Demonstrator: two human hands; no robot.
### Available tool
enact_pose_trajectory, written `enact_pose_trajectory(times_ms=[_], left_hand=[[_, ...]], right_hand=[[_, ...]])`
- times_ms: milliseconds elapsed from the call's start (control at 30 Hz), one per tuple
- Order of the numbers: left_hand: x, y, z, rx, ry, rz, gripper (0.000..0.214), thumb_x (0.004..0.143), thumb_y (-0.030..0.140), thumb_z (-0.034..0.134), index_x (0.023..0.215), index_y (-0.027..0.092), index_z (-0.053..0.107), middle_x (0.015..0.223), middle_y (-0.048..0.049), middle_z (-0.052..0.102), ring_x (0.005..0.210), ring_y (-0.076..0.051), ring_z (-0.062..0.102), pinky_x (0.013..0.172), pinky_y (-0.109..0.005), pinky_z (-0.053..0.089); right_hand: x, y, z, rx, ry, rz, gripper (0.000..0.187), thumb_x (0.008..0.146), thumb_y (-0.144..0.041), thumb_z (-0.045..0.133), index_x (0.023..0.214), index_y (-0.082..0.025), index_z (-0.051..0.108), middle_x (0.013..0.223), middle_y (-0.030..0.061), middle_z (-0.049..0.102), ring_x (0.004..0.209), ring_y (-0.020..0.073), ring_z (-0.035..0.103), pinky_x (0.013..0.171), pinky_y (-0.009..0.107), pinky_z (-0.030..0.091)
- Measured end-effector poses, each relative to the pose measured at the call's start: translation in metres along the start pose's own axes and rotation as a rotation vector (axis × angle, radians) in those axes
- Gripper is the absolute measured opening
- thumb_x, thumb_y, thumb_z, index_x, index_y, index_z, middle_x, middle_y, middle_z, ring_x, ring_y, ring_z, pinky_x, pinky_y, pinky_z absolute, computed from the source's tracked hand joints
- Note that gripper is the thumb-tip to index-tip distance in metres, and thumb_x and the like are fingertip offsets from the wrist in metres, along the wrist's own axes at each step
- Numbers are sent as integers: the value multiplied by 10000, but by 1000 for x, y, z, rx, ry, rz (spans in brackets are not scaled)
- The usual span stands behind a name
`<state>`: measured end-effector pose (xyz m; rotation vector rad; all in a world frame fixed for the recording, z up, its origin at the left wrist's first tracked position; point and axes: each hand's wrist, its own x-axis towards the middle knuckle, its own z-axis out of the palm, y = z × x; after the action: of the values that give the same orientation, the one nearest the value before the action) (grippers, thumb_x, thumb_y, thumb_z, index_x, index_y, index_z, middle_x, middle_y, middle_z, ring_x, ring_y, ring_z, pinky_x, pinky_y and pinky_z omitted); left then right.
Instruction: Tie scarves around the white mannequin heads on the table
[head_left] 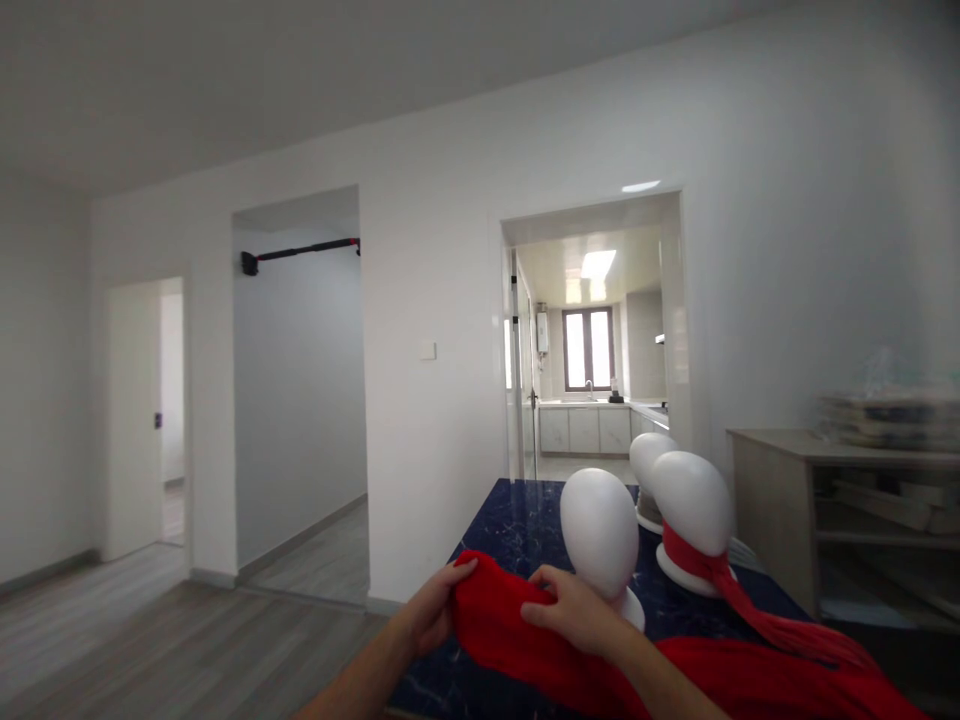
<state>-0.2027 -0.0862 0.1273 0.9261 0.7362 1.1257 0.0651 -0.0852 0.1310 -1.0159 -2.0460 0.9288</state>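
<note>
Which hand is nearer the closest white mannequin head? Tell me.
Right. The right hand grips the red scarf just before the nearest mannequin head; the left hand holds the scarf further left.

I have a red scarf (510,630) bunched up between my hands, a thick soft fold of bright cloth raised just above the dark blue marbled tabletop. Its near length trails off to my right, spreading low across the table edge. Just behind the fold stands a plain white foam mannequin head (600,535), smooth and featureless, upright on its small round base, its neck bare, partly hidden by the cloth.
</note>
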Motion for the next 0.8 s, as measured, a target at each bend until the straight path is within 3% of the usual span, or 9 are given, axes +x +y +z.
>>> enact_pose_trajectory(times_ms=[67, 133, 233, 400, 467, 667, 733, 800], left_hand=[[1, 0, 1, 5, 12, 4, 305, 891, 381, 787, 1079, 157, 704, 1037, -127, 835, 1039, -291, 799, 1002, -402, 603], [1, -2, -1, 1, 32, 19, 288, 889, 368, 791, 1066, 158, 703, 1006, -115, 838, 998, -276, 806, 965, -380, 612], [1, -5, -8, -12, 10, 30, 273, 857, 286, 797, 1078, 153, 709, 1021, -107, 840, 1003, -279, 805, 971, -384, 605], [3, -3, -21, -43, -61, 36, 296, 806, 188, 770, 1094, 139, 723, 1033, -98, 841, 1021, -271, 800, 1057, -396, 563], [4, -1, -23, -56, -60, 40, 312, 794, 188, 774, 1099, 150, 724, 1008, -86, 841, 1004, -268, 800, 1056, -401, 560], [2, 2, -10, 69, -115, 63, 302, 784, 201, 835, 1063, 185, 718, 1026, -65, 822, 963, -238, 785, 1006, -379, 559], [1, 3, -4, 130, -137, 89, 273, 805, 209, 825, 1056, 190, 719, 998, -53, 813, 914, -211, 769, 938, -345, 562], [0, 4, 0, 185, -159, 115, 254, 823, 211, 802, 1063, 196, 718, 983, -41, 802, 882, -190, 749, 875, -315, 549]], right_hand=[[-3, -1, 5, -142, -10, -46, 182, 863, -396, 693, 874, -214, 698, 829, -12, 733, 727, 148, 584, 654, 286, 319], [-3, -1, 10, -205, 43, -58, 241, 913, -355, 603, 726, -207, 637, 748, -14, 693, 706, 144, 561, 663, 302, 299], [1, 3, 17, -126, 90, -40, 307, 959, -375, 523, 704, -214, 580, 716, -24, 640, 706, 145, 531, 669, 306, 290], [6, 17, 19, 67, 25, -1, 397, 975, -490, 446, 668, -241, 414, 644, -64, 423, 673, 133, 388, 653, 309, 259], [10, 24, 20, 97, 85, 7, 401, 953, -523, 459, 669, -249, 386, 645, -68, 400, 676, 135, 367, 656, 309, 259], [24, 33, 27, 110, 383, 63, 410, 916, -608, 401, 720, -257, 482, 736, -15, 569, 769, 192, 507, 714, 324, 353], [21, 28, 29, 132, 370, 81, 418, 914, -620, 434, 771, -248, 562, 781, 5, 642, 793, 202, 557, 726, 322, 386], [14, 23, 30, 145, 199, 81, 355, 851, -587, 607, 843, -236, 662, 813, 6, 705, 769, 193, 588, 694, 303, 399]])
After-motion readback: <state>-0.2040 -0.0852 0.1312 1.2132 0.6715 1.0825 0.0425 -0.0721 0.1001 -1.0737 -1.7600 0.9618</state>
